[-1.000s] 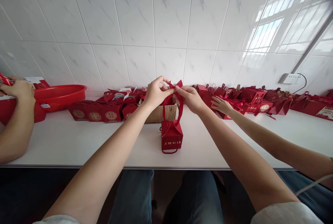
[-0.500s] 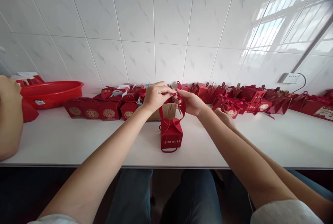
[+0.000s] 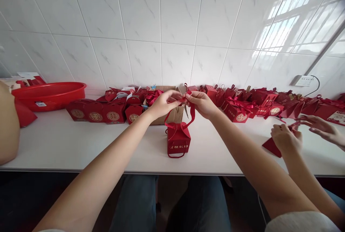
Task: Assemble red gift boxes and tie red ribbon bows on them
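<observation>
A small red gift box (image 3: 178,141) with gold lettering stands upright on the white table in front of me. A red ribbon (image 3: 193,114) rises from both sides of its top in a loop. Above the box, my left hand (image 3: 165,103) pinches the ribbon near its upper part. My right hand (image 3: 201,103) is closed on the same ribbon, almost touching the left. The ribbon's crossing is partly hidden by my fingers. A cord handle hangs down the box's front. Just behind the ribbon, a metal tool tip shows near my right hand.
A cardboard box (image 3: 161,120) stands behind my hands. Several red boxes (image 3: 114,111) line the back left, beside a red basin (image 3: 54,97). More red boxes (image 3: 237,111) fill the back right. A co-worker's hands (image 3: 287,138) handle a red box at right.
My left hand has lowered slightly and its fingers have spread a little; both hands stay at the ribbon. The co-worker's hand has moved right and now handles a red box.
</observation>
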Tool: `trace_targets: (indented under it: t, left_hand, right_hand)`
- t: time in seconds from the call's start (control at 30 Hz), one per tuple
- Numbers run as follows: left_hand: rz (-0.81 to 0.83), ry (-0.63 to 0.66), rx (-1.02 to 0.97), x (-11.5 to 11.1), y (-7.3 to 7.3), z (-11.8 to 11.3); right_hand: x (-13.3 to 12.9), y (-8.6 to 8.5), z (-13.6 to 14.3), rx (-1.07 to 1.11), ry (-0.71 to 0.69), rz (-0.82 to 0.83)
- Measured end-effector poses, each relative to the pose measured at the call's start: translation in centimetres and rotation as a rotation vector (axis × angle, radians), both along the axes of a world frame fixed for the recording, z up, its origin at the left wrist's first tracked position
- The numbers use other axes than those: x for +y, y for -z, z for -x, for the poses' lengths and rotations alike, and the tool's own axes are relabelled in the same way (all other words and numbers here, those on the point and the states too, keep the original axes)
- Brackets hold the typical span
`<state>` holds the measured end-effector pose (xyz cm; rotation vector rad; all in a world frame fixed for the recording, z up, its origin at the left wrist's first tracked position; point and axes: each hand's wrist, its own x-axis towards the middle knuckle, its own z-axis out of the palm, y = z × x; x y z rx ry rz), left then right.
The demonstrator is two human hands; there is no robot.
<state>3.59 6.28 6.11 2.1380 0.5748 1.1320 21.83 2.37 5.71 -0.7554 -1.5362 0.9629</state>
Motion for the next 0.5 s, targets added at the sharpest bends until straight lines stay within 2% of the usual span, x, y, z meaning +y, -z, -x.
trace_targets:
  t: [0.13,0.27,0.33,0.4,0.5]
  left_hand:
    - [0.151,0.020,0.038,0.3,0.3,0.2]
    - [0.236,0.009,0.011,0.2,0.2,0.4]
    - [0.266,0.022,0.000,0.2,0.2,0.5]
    - [0.281,0.023,-0.009,0.3,0.3,0.6]
    - [0.272,-0.006,-0.018,0.4,0.6,0.5]
  right_hand:
    - [-0.7,-0.5,-0.5,-0.149,0.128,-0.191]
    - [-0.5,-0.4,-1.2,-0.568,0.355,-0.651]
    - [-0.1,-0.1,-1.3,-0.709,0.419,-0.847]
    - [0.1,0.1,-1.4,-0.771,0.459,-0.969]
    - [0.3,0.5,-1.3,-0.816,0.516,-1.051]
